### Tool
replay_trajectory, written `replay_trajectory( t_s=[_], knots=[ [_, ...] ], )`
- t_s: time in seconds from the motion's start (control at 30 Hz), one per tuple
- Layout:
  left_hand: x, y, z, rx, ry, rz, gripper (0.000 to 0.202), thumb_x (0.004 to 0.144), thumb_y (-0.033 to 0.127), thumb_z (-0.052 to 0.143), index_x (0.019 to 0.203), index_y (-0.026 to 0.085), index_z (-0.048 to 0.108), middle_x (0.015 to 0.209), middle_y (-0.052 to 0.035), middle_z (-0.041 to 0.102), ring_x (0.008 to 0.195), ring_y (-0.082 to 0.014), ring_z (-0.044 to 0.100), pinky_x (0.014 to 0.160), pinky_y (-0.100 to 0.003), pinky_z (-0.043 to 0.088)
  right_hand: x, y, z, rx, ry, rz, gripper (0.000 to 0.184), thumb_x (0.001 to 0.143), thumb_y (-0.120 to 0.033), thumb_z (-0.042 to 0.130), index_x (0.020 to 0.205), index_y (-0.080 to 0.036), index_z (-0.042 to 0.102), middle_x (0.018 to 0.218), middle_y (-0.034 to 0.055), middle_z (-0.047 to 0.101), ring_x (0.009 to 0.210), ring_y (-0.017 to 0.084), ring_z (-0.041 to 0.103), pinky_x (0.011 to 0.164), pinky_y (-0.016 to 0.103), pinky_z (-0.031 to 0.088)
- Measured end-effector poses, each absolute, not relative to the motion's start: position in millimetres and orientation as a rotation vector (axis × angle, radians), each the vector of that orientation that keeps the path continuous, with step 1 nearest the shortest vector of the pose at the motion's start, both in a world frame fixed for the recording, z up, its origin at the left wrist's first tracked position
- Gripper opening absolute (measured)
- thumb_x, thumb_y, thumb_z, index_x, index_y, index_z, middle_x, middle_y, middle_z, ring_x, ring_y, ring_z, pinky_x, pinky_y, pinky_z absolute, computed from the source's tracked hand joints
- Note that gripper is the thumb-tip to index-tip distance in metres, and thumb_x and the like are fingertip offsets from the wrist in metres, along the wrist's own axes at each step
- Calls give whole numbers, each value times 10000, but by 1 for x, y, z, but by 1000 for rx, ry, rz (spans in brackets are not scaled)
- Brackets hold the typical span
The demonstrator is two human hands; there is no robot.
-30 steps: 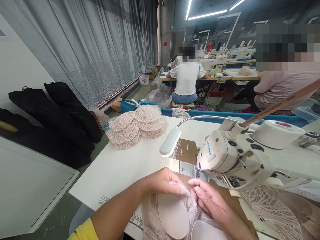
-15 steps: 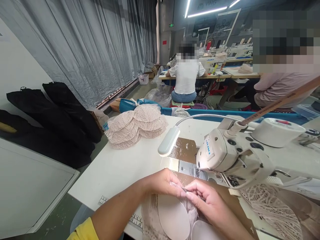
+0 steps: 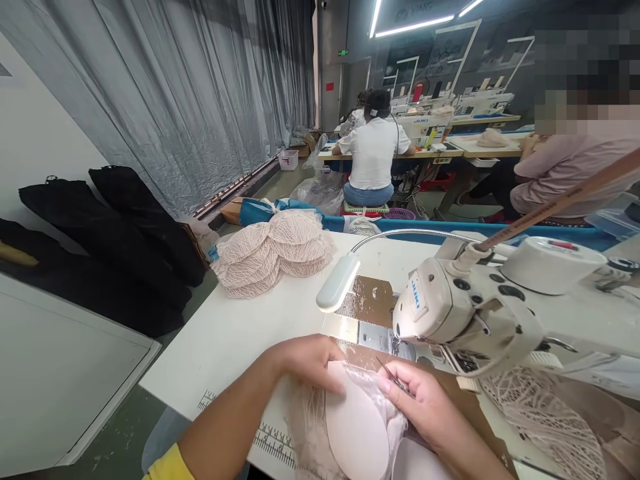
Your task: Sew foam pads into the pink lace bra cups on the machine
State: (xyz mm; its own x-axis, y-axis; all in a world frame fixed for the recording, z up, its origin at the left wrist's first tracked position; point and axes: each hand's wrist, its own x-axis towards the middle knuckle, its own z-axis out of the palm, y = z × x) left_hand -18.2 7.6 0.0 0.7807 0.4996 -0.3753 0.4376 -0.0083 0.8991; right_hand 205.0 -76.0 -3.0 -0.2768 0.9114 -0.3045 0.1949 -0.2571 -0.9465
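Observation:
My left hand (image 3: 305, 363) is closed on the upper edge of a beige padded cup (image 3: 357, 427) wrapped in pale lace, near the front of the white sewing table (image 3: 240, 327). Just to its right, my right hand (image 3: 425, 407) pinches a thin metal tool (image 3: 393, 375), pointed up and left, and also rests on the lace. Both hands sit in front of the needle area of the white sewing machine (image 3: 450, 313). More lace fabric (image 3: 540, 413) lies under the machine arm at the right.
A stack of lace cups (image 3: 273, 250) lies at the table's far left. A gooseneck lamp (image 3: 340, 283) hangs over the middle. Black bags (image 3: 100, 233) lean by the left wall. Two other people (image 3: 373, 153) sit at machines further back.
My left hand has slid down and left, turning the padded cup so its smooth face shows more. My right hand has drawn back slightly, and the thin metal tool in it now shows.

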Motion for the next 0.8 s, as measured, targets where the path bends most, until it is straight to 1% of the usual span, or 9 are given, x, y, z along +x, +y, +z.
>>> replay_trajectory(
  t_s=[0.07,0.13,0.23,0.3,0.33,0.43,0.53,0.7,0.8],
  knots=[
    [-30,12,5,1666,793,91,335,657,433,761,665,123,635,575,39,463,546,-78,386,484,-194,283,208,-76,-6,-1368,-1541,1594,381,846,-544,541,688,-202,484,630,-41,438,581,117,412,529,232,358],
    [-35,14,9,1647,806,197,340,707,445,717,703,115,639,613,31,467,580,-82,392,514,-193,296,208,-76,-8,-1330,-1662,1602,385,857,-537,526,675,-200,485,627,-38,441,584,121,418,534,234,361],
    [-33,10,12,1601,814,301,324,733,430,696,753,110,645,659,25,481,616,-85,404,544,-187,312,206,-74,-9,-1295,-1619,1527,346,868,-533,499,831,-197,573,766,5,556,731,172,525,670,269,441],
    [-26,6,12,1580,811,318,297,739,403,695,768,112,648,662,27,486,609,-79,402,540,-181,310,203,-73,-8,-1301,-1543,1471,362,844,-529,535,979,-198,589,930,44,611,898,219,560,803,309,454],
    [-23,3,11,1574,808,318,284,743,392,693,782,114,653,665,28,494,607,-77,407,540,-178,313,202,-73,-7,-1315,-1520,1461,372,830,-525,553,1004,-198,587,947,48,617,915,228,563,812,316,457],
    [-14,-1,7,1592,806,316,270,737,376,698,829,123,671,688,24,531,627,-84,439,553,-174,333,199,-74,-6,-1385,-1529,1369,309,833,-508,551,860,-204,596,773,5,566,748,189,532,684,281,452],
    [-8,-4,4,1629,809,348,275,729,367,709,876,136,686,738,16,574,666,-94,471,576,-170,352,198,-75,-6,-1399,-1553,1249,337,848,-505,528,720,-199,580,676,-15,495,659,157,466,612,254,411],
    [0,-7,0,1611,795,354,342,735,418,711,928,135,711,785,-8,626,710,-115,530,613,-185,381,195,-76,-6,-1365,-1526,1248,306,843,-477,545,750,-196,622,702,3,563,677,167,511,627,256,429],
    [2,-9,-1,1575,797,363,380,746,442,700,944,119,722,795,-26,650,721,-133,563,630,-204,399,195,-76,-8,-1335,-1383,1272,294,811,-480,598,884,-201,654,823,32,640,825,205,593,737,273,474]
  ],
)
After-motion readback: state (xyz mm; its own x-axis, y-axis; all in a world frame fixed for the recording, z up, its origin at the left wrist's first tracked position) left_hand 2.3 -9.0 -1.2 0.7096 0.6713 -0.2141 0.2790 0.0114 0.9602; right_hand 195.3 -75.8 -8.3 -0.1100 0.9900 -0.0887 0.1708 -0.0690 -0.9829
